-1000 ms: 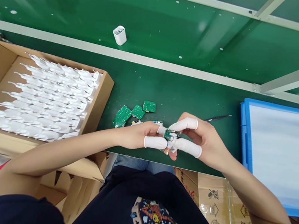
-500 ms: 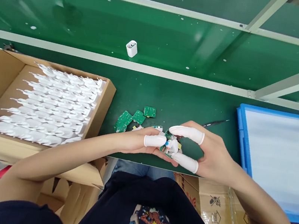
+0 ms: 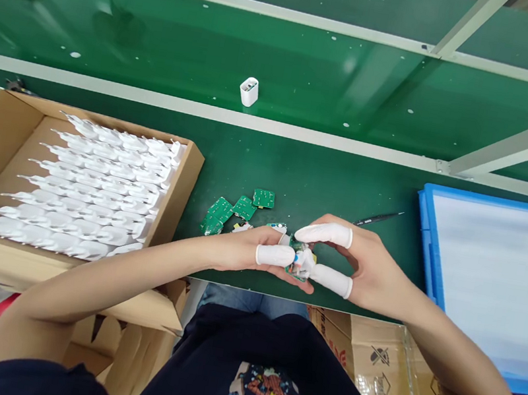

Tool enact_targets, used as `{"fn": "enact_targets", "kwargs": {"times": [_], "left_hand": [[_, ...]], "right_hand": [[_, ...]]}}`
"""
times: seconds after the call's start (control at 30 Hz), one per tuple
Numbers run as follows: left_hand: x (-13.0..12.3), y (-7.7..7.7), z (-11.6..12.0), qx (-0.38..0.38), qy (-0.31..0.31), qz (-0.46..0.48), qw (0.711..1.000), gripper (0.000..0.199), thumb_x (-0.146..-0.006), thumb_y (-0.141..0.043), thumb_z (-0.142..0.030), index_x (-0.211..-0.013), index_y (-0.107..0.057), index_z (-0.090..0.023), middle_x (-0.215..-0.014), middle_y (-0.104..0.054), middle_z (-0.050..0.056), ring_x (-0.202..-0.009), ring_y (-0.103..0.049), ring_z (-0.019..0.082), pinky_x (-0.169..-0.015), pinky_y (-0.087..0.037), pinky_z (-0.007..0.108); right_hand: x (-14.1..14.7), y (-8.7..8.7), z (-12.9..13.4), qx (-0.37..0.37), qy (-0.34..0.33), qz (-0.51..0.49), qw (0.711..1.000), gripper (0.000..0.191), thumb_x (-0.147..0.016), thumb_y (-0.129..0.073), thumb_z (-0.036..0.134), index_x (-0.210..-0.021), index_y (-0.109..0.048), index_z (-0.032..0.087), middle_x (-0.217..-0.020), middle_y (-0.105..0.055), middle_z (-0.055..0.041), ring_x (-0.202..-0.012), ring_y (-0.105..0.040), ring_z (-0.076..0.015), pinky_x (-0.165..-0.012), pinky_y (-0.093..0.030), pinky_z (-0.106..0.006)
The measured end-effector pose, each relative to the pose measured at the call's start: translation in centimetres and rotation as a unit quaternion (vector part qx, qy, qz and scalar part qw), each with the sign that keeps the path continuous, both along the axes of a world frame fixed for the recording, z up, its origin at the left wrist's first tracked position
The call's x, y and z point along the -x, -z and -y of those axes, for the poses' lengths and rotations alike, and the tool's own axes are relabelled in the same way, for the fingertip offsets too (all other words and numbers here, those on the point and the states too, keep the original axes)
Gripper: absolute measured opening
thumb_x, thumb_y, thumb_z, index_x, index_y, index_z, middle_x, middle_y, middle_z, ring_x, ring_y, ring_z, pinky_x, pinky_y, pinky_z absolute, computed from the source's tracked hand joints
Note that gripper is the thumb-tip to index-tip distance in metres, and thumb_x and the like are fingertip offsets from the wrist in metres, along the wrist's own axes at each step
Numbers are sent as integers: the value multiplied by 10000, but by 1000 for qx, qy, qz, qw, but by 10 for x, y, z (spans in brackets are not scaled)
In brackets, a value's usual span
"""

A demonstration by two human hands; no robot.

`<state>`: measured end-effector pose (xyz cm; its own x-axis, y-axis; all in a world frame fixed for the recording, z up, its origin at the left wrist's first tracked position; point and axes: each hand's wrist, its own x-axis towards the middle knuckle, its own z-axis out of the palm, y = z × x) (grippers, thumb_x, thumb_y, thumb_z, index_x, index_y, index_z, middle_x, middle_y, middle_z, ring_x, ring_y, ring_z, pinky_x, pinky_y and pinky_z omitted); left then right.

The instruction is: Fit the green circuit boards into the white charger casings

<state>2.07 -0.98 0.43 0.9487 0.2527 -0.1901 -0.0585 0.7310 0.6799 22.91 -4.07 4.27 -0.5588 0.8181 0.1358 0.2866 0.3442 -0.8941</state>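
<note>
Near the table's front edge, my left hand [image 3: 255, 251] grips a small green circuit board with white and coloured parts [image 3: 302, 262]. Its thumb wears a white finger cover and presses on the part's left side. My right hand [image 3: 358, 262], with white covers on thumb and forefinger, pinches the same piece from the right. Just beyond my left hand lie several green circuit boards [image 3: 244, 207], partly overlapping; one more board [image 3: 277, 227] is partly hidden by that hand. Black tweezers [image 3: 378, 217] rest on the table behind my right hand.
An open cardboard box [image 3: 192, 176] with rows of white parts [image 3: 110, 183] stands at the left. At the right is a blue-rimmed tray [image 3: 428, 250] with white pieces. A small white housing [image 3: 249, 92] sits beyond the metal rail [image 3: 280, 126].
My right hand has shifted slightly left, its fingertips closer around the board. The white housing and the marks near it appear further right in the view.
</note>
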Motion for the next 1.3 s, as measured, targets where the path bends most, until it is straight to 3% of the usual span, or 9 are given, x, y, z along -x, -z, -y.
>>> {"fn": "enact_targets", "kwargs": {"times": [0.1, 0.17, 0.4, 0.53, 0.73, 0.87, 0.97, 1.2, 1.3], "left_hand": [[-1, 0, 3, -12, 14, 0, 1000, 438, -747, -707, -510, -932, -685, -114, -1032, -713, 141, -949, -703, 252, -997, -472, 422], [-1, 0, 4, -27, 18, -3, 999, 431, -751, -698, -521, -906, -686, -119, -957, -728, 119, -908, -710, 231, -959, -494, 390], [0, 1, 2, -84, 3, -53, 995, 442, -723, -714, -542, -879, -680, -130, -877, -735, 69, -846, -689, 163, -750, -505, 228], [0, -2, 2, -111, -6, -67, 992, 447, -706, -720, -556, -822, -679, -126, -843, -736, 63, -796, -678, 159, -763, -508, 249], [-2, -1, 2, -98, -5, -77, 992, 416, -757, -693, -520, -905, -685, -131, -938, -747, 108, -963, -690, 218, -936, -499, 345], [0, 0, 1, -59, -13, -38, 997, 464, -749, -695, -538, -970, -686, -131, -992, -733, 116, -977, -696, 243, -969, -496, 390], [1, -1, 1, -41, -36, -39, 998, 461, -723, -725, -527, -945, -679, -127, -988, -726, 111, -930, -705, 248, -993, -478, 434], [0, 0, 1, -66, -24, -35, 997, 435, -743, -702, -538, -891, -674, -130, -918, -726, 106, -946, -685, 234, -952, -489, 393], [1, 0, 1, -49, -37, -50, 997, 434, -722, -721, -538, -871, -670, -134, -903, -719, 88, -904, -691, 219, -926, -494, 378]], "right_hand": [[-6, 5, -11, 104, -90, -57, 989, 310, -834, -677, 264, -1128, -586, 230, -998, -589, -39, -879, -602, -142, -791, -522, -297], [-6, 8, -14, 137, -115, -101, 979, 301, -817, -699, 278, -1096, -599, 223, -969, -585, -30, -861, -598, -137, -776, -524, -289], [2, 9, -1, 75, -26, -92, 993, 222, -851, -649, 195, -1066, -593, 215, -948, -600, -37, -831, -598, -136, -761, -499, -287], [6, 13, -1, 145, -45, -146, 978, 209, -819, -695, 264, -999, -601, 211, -941, -558, -26, -836, -572, -138, -772, -500, -286], [10, 21, -4, 258, -31, -223, 940, 94, -879, -617, 219, -969, -590, 230, -924, -533, 2, -729, -593, -99, -663, -516, -241], [5, 18, -6, 202, -63, -200, 957, 310, -801, -717, 302, -1080, -594, 249, -1014, -543, -21, -928, -589, -156, -825, -513, -299], [2, 14, -6, 132, -49, -122, 983, 444, -751, -762, 236, -1145, -564, 282, -1070, -544, -23, -945, -578, -159, -850, -498, -308], [5, 19, -2, 101, -38, -163, 981, 331, -828, -685, 195, -1129, -574, 275, -1022, -552, -27, -861, -608, -139, -763, -522, -294], [5, 24, -2, 9, -9, -134, 991, 352, -826, -690, 185, -1146, -566, 265, -1020, -575, -34, -844, -612, -136, -762, -513, -297]]}}
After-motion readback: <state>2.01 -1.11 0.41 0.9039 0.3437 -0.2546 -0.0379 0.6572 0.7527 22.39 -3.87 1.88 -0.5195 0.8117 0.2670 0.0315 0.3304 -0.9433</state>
